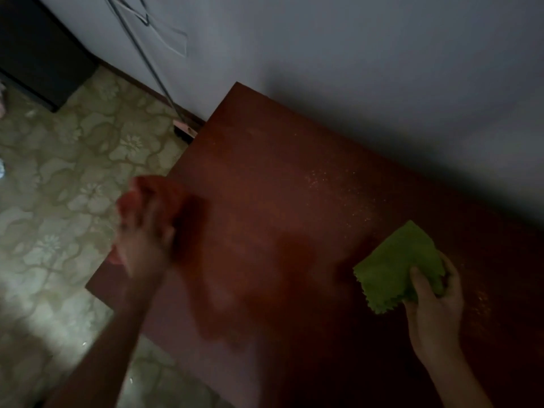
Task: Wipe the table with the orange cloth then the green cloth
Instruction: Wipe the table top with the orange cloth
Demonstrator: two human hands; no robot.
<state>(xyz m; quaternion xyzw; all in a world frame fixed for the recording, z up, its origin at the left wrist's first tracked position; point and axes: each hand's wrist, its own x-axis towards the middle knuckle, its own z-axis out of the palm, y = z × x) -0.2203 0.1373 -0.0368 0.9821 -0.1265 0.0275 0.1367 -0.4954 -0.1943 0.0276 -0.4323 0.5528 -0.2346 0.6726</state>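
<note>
The dark red-brown table (pixel 265 178) fills the middle of the head view, tilted, with pale crumbs scattered toward its far right side. At the table's left edge my left hand (pixel 144 234) lies blurred on the orange cloth (pixel 159 195), which partly hangs over the edge. On the right, my right hand (pixel 435 301) grips the green cloth (pixel 394 266) between thumb and fingers. The green cloth rests folded on the tabletop, its zigzag edge facing left.
A grey wall (pixel 353 69) runs along the table's far side. Patterned floor (pixel 73 172) lies to the left. A thin pole (pixel 141 51) leans on the wall, with a brush head (pixel 185 131) at the table's far left corner. A dark cabinet (pixel 38 54) stands top left.
</note>
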